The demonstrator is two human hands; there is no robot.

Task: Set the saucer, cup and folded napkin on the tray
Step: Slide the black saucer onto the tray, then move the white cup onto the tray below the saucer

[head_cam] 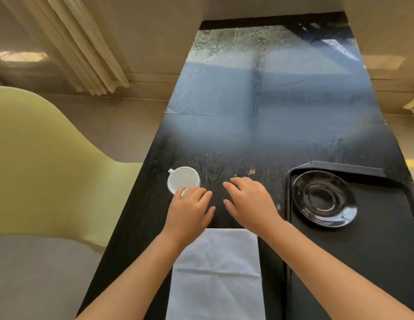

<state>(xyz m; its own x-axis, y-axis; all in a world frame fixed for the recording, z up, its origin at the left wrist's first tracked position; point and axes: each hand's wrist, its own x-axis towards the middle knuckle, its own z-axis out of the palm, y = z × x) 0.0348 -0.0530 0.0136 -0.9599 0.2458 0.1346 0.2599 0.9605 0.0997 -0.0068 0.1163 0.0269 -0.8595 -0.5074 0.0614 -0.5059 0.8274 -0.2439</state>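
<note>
A black glossy saucer rests on the black tray at the right. A white cup stands upright on the dark table at the left, its handle pointing to the far left. My left hand hovers at the cup's near rim, fingers apart; whether the fingertips touch the cup I cannot tell. My right hand is spread flat above the table between cup and tray, holding nothing. A white napkin lies flat on the table under my forearms, near the front edge.
The long dark table runs away from me, glossy and reflective at its far part. A pale yellow-green chair with a grey seat stands close on the left. Curtains hang at the back left.
</note>
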